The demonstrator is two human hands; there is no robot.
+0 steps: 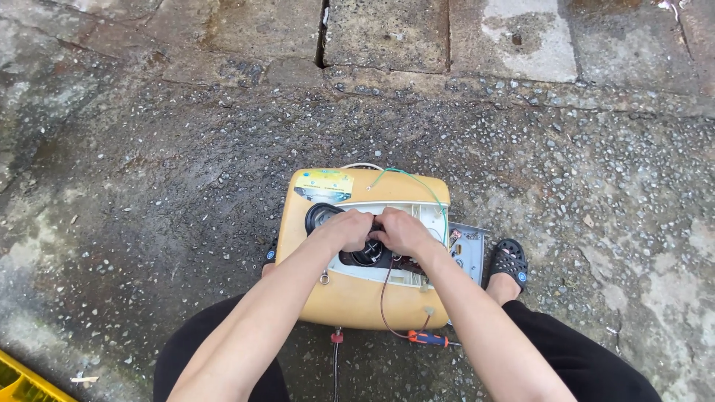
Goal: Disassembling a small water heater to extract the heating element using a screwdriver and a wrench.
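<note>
Here, two hands, left hand [344,229], right hand [402,232], fingers curled, gripping one black part [366,254] inside one yellow casing [350,298], one screwdriver [428,339].

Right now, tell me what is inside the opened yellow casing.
Inside the yellow casing, a white inner frame surrounds dark round parts, with a brown wire and a green wire leading out. The left hand and right hand cover the centre, hiding what they touch.
</note>
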